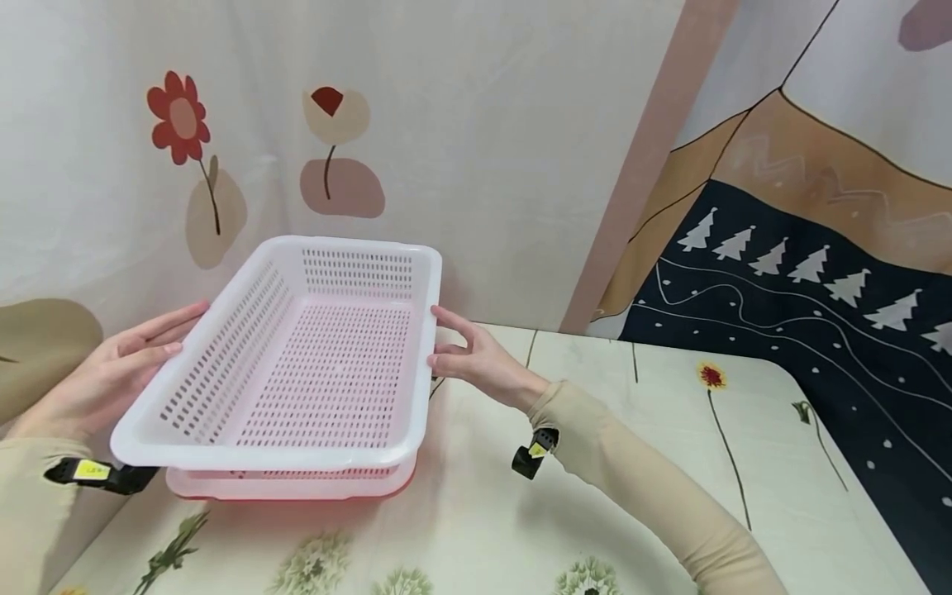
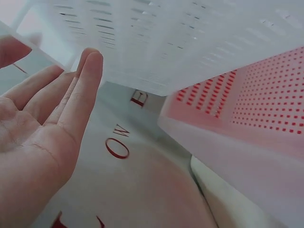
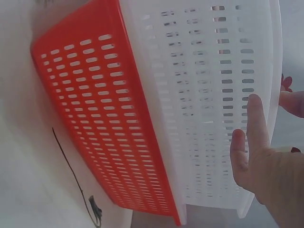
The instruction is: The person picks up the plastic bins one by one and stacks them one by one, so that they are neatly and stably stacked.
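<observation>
A white slotted plastic basket (image 1: 260, 457) is held up at a tilt between both hands. My left hand (image 1: 107, 368) holds its left rim, with thumb on the rim and straight fingers along the outer wall in the left wrist view. On the opposite side, my right hand (image 1: 487, 364) pinches the rim between thumb and fingers, fingertips against the slotted wall in the right wrist view. Beneath it sits a pale pink basket (image 2: 223, 152), mostly hidden from the head view. A red basket (image 3: 111, 21) nests around that one at the bottom, on the table.
The table wears a cream cloth (image 1: 595, 463) printed with flowers. Behind it hangs a pale curtain (image 1: 483, 165) with flower shapes. To the right, a dark printed cloth (image 1: 744, 322) with white trees hangs past the table's edge.
</observation>
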{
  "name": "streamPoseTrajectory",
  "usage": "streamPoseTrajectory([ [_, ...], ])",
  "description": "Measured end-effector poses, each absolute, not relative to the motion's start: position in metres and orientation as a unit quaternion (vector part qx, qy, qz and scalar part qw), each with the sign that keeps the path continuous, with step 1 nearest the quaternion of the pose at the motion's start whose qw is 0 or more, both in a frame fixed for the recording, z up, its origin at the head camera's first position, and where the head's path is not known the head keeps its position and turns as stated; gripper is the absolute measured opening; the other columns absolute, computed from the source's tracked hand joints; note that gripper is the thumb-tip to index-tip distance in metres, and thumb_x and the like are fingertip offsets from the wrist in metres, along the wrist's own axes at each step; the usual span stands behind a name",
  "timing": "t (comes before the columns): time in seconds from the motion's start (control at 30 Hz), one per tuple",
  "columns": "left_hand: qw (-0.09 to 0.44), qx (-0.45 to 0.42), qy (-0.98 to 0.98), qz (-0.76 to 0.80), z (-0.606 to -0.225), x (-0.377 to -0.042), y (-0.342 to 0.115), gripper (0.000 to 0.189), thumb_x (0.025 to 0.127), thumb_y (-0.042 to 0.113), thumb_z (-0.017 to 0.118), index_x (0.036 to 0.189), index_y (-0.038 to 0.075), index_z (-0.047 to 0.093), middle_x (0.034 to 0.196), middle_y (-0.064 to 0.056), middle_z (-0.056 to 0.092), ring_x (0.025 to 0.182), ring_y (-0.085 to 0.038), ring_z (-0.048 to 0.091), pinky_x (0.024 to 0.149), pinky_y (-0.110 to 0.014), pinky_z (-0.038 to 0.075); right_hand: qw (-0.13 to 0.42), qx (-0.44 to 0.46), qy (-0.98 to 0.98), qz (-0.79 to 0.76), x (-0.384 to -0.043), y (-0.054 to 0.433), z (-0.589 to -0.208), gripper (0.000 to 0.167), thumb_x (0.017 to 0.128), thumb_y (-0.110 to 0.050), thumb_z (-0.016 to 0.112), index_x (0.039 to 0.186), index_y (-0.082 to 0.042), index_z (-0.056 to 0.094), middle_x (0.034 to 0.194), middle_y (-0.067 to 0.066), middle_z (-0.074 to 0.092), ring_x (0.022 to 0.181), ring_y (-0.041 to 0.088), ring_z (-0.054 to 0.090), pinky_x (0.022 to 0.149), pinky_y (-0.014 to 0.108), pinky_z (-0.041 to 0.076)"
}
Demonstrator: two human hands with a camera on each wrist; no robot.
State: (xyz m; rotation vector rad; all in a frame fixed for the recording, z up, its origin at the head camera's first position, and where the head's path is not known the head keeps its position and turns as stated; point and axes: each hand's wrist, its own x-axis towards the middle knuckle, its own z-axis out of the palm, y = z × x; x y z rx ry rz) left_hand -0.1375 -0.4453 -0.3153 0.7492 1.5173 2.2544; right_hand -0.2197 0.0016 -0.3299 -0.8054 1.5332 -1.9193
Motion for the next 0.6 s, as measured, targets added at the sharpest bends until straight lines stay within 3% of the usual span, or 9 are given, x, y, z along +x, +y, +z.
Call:
streamPoseTrajectory([
  [0.13,0.17,0.256,0.533,0.788,-0.322,-0.135,-0.447,0.06,0.099,-0.011,0.014,0.154,0.011,0.024,0.147,-0.004,0.044,0.124,-0.023,0.052,0.091,-0.038,0.05,0.278,-0.299,0.578,-0.707,-0.219,0.0,-0.335,0.079,0.089,0.002,0.057,0.155,-0.01,0.015,0.157,0.012,0.019,0.112,0.026,0.058,0.101,0.04,0.042],
  [0.33,0.168,0.247,0.564,0.77,-0.328,-0.135,-0.445,0.059,0.1,-0.011,0.015,0.155,0.01,0.017,0.147,-0.001,0.044,0.124,-0.02,0.052,0.09,-0.036,0.051,0.277,-0.296,0.582,-0.705,-0.219,0.0,-0.34,0.079,0.089,0.001,0.057,0.155,-0.008,0.015,0.157,0.013,0.017,0.122,0.037,0.051,0.099,0.038,0.044],
  [0.6,0.153,0.222,0.608,0.747,-0.339,-0.136,-0.448,0.06,0.099,-0.013,0.02,0.153,0.012,0.027,0.144,0.002,0.048,0.12,-0.017,0.055,0.088,-0.033,0.051,0.286,-0.285,0.582,-0.706,-0.218,-0.004,-0.35,0.08,0.089,0.002,0.057,0.155,-0.008,0.013,0.158,0.012,0.015,0.13,0.043,0.04,0.101,0.039,0.042],
])
